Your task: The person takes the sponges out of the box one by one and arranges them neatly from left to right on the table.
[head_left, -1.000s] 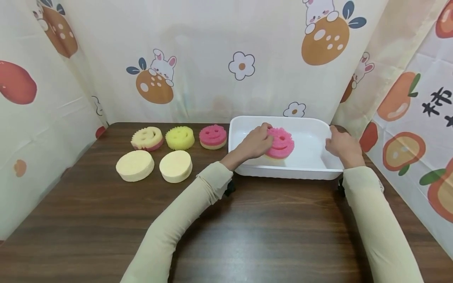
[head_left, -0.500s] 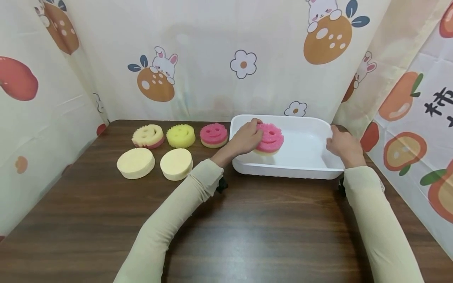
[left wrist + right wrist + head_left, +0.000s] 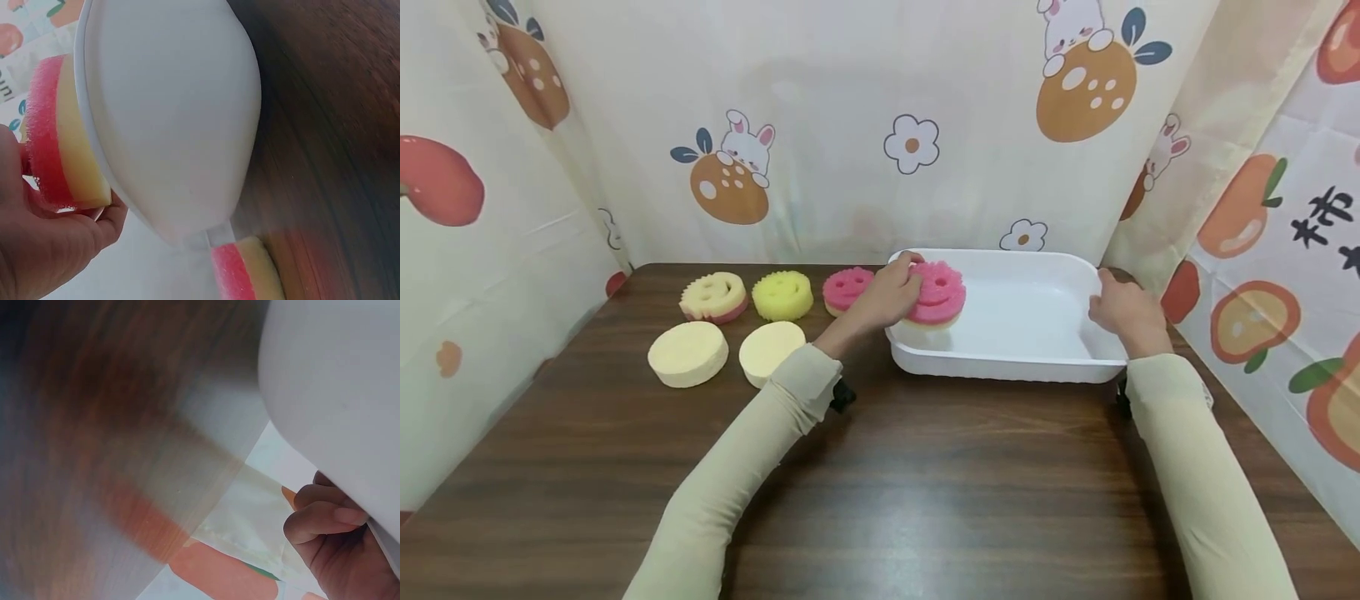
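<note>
A pink-and-yellow smiley sponge (image 3: pixel 940 293) is gripped by my left hand (image 3: pixel 883 292) over the left end of a white tray (image 3: pixel 1022 367). In the left wrist view, thumb and fingers hold the two-layer sponge (image 3: pixel 75 137) by its edge, above the tray's rim. At the tray's right end, my right hand (image 3: pixel 1126 312) grips the rim. The right wrist view shows that hand (image 3: pixel 340 537) with its fingers curled at the rim. Another pink smiley sponge (image 3: pixel 844 287) lies on the table just left of the tray, partly hidden behind my left hand.
On the dark wooden table (image 3: pixel 880 500), left of the tray, lie a cream smiley sponge (image 3: pixel 711 296), a yellow smiley sponge (image 3: pixel 781 295) and two plain round cream sponges, one at the left (image 3: pixel 688 354) and one near my left forearm (image 3: pixel 769 350). Fruit-patterned curtains (image 3: pixel 835 125) stand behind.
My left hand has moved left with the pink sponge, from the tray's middle-left to its left end. The right hand keeps its hold on the rim.
</note>
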A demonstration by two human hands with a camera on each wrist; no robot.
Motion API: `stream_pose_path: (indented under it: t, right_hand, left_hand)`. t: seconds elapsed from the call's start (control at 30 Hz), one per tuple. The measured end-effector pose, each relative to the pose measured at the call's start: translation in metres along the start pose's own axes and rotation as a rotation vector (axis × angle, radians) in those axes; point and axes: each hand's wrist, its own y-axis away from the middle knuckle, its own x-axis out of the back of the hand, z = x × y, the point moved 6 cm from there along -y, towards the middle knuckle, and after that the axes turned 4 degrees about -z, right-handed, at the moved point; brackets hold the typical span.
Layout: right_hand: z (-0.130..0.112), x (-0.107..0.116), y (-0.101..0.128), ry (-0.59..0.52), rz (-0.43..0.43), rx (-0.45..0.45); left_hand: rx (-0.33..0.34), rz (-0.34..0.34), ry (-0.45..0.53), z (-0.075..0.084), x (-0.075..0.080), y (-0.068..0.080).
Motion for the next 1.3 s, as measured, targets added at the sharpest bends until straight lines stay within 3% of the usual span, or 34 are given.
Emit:
stream_pose_path:
  t: [0.17, 0.77, 1.07, 1.3]
  right_hand:
    - [-0.001, -0.002, 0.001, -0.010, -0.018, -0.005]
    - [0.004, -0.004, -0.003, -0.012, -0.011, -0.023]
    - [0.004, -0.001, -0.002, 0.005, 0.000, -0.005]
    - [0.002, -0.001, -0.001, -0.009, -0.014, -0.006]
  left_hand:
    - [0.044, 0.003, 0.044, -0.009, 0.005, 0.005]
    - [0.004, 0.057, 0.006, -0.021, 0.029, 0.017]
    - [0.035, 0.083, -0.025, -0.034, 0.038, 0.027]
    - [0.045, 0.061, -0.010, -0.043, 0.039, 0.034]
